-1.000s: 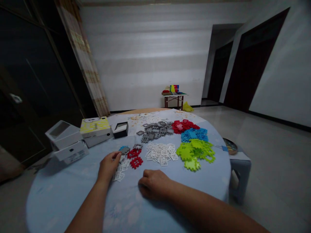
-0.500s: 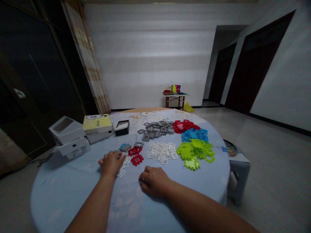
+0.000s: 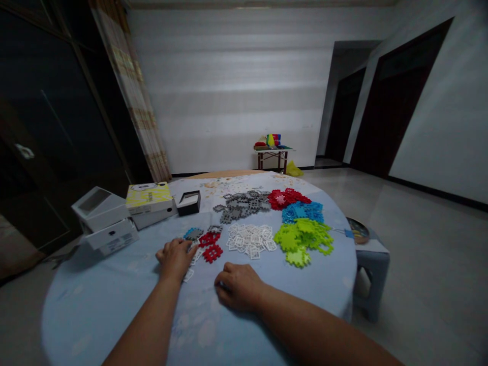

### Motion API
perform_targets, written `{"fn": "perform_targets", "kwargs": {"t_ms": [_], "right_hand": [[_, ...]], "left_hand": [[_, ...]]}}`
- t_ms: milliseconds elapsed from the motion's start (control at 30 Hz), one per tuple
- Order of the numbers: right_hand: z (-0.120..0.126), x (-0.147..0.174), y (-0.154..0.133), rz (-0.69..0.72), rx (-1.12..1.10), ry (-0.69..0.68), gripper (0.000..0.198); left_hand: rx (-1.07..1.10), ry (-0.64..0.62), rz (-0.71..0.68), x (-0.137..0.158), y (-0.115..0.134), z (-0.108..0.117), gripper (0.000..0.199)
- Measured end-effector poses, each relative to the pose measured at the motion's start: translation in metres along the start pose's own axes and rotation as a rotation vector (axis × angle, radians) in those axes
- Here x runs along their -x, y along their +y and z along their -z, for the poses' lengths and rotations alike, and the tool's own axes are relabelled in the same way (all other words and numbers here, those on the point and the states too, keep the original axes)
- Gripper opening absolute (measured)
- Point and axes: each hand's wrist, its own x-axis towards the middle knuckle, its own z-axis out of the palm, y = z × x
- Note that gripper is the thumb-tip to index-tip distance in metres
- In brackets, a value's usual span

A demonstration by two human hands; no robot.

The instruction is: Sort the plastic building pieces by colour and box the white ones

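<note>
My left hand (image 3: 176,259) rests on the cloth with its fingers arched and apart, the thumb side touching a short row of white lattice pieces (image 3: 196,255). Just beyond the fingertips lies a grey gear-edged piece with some blue (image 3: 193,234). Two red square pieces (image 3: 212,253) are to the right of that hand, a grey piece (image 3: 215,229) behind them. My right hand (image 3: 238,287) lies on the table, fingers curled in, in front of a heap of white lattice pieces (image 3: 251,240). Nothing shows in its grip.
Heaps of grey (image 3: 244,205), red (image 3: 288,198), blue (image 3: 303,211) and lime green pieces (image 3: 303,241) lie further back and right. White boxes (image 3: 110,234), a yellow box (image 3: 149,198) and a small black box (image 3: 189,203) stand at left. A grey stool (image 3: 373,269) stands beside the round table (image 3: 95,310).
The view has shifted slightly. My left hand has moved a little to the right, over more of the white row. The right hand stays curled in the same place.
</note>
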Motion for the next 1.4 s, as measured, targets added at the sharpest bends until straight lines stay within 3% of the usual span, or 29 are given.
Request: {"fn": "perform_targets", "kwargs": {"t_ms": [233,333,467,667,733,833,967,1067,1233,1400], "right_hand": [[0.003,0.000,0.000,0.005,-0.006,-0.016,0.027],[0.002,0.000,0.001,0.009,-0.008,-0.005,0.027],[0.000,0.000,0.002,0.013,-0.012,0.005,0.027],[-0.001,-0.001,0.002,0.004,-0.020,0.007,0.028],[-0.001,-0.001,0.003,0.006,-0.024,0.012,0.027],[0.000,-0.001,0.003,0.011,-0.034,0.008,0.027],[-0.001,-0.001,0.004,0.004,-0.051,0.014,0.026],[-0.002,-0.001,0.004,-0.003,-0.054,0.023,0.026],[0.000,0.000,0.003,-0.010,-0.049,0.022,0.025],[0.001,0.001,0.001,-0.020,-0.036,0.012,0.026]], "left_hand": [[0.043,0.108,0.048,0.002,0.004,0.018,0.042],[0.231,0.135,0.064,0.002,0.008,0.024,0.045],[0.647,0.002,-0.011,-0.003,0.030,0.024,0.046],[1.052,-0.341,-0.050,-0.016,0.087,0.022,0.055],[1.141,-0.364,-0.080,-0.017,0.094,0.024,0.060],[1.080,-0.281,-0.077,-0.016,0.081,0.028,0.060],[0.823,-0.073,-0.061,-0.009,0.029,0.028,0.049],[0.515,0.083,0.004,0.000,-0.009,0.022,0.044],[0.177,-0.019,0.172,0.011,-0.030,0.011,0.044],[0.091,-0.056,0.160,0.011,-0.022,0.008,0.048]]}}
